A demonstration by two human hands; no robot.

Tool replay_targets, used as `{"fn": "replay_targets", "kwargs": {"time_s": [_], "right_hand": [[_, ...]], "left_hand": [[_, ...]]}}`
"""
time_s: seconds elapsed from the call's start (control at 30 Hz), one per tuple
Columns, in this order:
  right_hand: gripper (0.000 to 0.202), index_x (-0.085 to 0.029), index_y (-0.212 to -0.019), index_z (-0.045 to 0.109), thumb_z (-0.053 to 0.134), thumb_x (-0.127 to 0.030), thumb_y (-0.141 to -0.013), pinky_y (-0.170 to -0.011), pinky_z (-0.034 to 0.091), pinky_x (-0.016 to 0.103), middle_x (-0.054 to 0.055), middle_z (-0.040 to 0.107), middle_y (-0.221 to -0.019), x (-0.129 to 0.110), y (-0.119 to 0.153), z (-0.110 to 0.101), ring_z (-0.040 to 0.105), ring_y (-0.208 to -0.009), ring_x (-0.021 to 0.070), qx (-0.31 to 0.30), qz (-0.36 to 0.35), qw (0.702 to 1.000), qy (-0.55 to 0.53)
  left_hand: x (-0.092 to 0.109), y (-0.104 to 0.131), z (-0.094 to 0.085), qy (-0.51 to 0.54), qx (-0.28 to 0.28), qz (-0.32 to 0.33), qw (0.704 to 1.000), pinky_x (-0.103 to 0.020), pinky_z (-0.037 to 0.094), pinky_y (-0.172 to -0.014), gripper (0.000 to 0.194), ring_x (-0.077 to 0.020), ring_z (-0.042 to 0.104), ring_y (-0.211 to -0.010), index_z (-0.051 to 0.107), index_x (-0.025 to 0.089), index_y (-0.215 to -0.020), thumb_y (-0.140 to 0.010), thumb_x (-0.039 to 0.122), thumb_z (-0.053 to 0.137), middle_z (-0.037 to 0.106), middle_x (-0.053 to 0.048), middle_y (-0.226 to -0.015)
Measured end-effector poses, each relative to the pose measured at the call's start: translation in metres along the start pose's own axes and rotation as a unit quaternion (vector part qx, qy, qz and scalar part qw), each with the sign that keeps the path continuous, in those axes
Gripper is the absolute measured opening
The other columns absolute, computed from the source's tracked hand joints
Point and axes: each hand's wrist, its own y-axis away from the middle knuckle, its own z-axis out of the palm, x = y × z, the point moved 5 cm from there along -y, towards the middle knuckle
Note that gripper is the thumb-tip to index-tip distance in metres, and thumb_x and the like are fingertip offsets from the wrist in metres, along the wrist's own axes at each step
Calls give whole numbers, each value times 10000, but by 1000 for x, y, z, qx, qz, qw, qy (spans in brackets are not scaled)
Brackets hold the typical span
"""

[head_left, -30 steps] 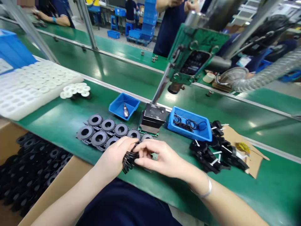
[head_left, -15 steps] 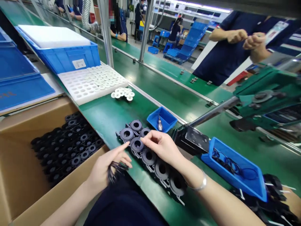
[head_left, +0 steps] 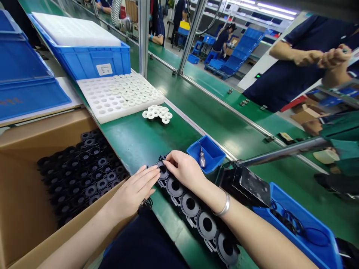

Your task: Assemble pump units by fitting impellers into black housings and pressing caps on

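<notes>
Black ring parts (head_left: pixel 190 203): a row on the green belt, running from frame centre down toward the lower right; each is a round black housing with a centre hole.
End ring (head_left: pixel 162 172): the upper-left one of the row, under both hands' fingertips.
Right hand (head_left: pixel 183 170): centre of frame, fingers curled down, tips pressing on the end ring; metal bangle at the wrist.
Left hand (head_left: pixel 134 192): just left of centre, fingers stretched flat, tips touching the end ring's left edge; a bunch of thin black rings (head_left: pixel 146 204) shows below the palm, how it is held cannot be told.
Small blue tray (head_left: pixel 209 149): just right of the right hand, a small metal piece inside.
Large blue tray (head_left: pixel 308 246): lower right, black loops inside.
Black block (head_left: pixel 246 185): between the two trays, on a metal rod.
Cardboard box (head_left: pixel 19 179): left edge, filled with black ring parts.
White foam tray (head_left: pixel 112 99): upper left of centre, white discs in its holes; a loose cluster of white discs (head_left: pixel 157 114) just beside it.
Blue crate (head_left: pixel 84 63): upper left.
Other person (head_left: pixel 294 63): upper right, hands together.
</notes>
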Motion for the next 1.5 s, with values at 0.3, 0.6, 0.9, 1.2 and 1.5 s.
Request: {"fn": "replay_targets", "kwargs": {"time_s": [0.3, 0.6, 0.9, 1.2, 1.5], "right_hand": [[298, -145, -1217, 608, 389, -159, -1016, -680, 422, 296, 84, 579, -927, -15, 9, -9, 505, -778, 169, -64, -222, 950, 209], [240, -105, -1050, 635, 418, -113, -947, -726, 485, 321, 99, 603, -874, -16, 31, -20, 538, -801, 187, -84, -271, 951, 119], [247, -166, -1100, 657, 467, -135, -944, -786, 519, 313, 84, 660, -942, -31, 42, -21, 604, -862, 165, 14, -178, 979, -94], [270, -159, -890, 676, 694, -429, -882, -651, 453, 222, 7, 594, -801, -51, 64, -8, 532, -701, 96, -137, 46, 928, -344], [338, -148, -779, 611, 682, -468, -858, -557, 371, 206, -22, 542, -676, -22, 70, -15, 437, -592, 74, -70, 148, 910, -381]], "left_hand": [[-4, -6, -6, -22, -20, 8, 1000, -427, 421, -1101, 438, -249, 533, -1360, 501, 110, -1404, -968, 79, 529, 641, -151, -1372], [3, -8, -8, -34, -25, -3, 999, -372, 389, -962, 384, -241, 542, -1351, 518, 100, -1368, -987, 58, 498, 645, -150, -1368], [3, -9, -12, -7, -10, -32, 999, -369, 422, -987, 405, -239, 576, -1312, 514, 153, -1389, -989, 90, 496, 653, -136, -1353], [21, -30, -23, 125, 68, -127, 982, -277, 592, -772, 289, -182, 711, -876, 552, 117, -1269, -1001, 161, 454, 722, -104, -986], [31, -18, -14, 200, 19, -133, 971, -250, 596, -775, 474, -150, 708, -837, 395, 175, -1486, -1015, 187, 449, 724, -84, -1064]]}}
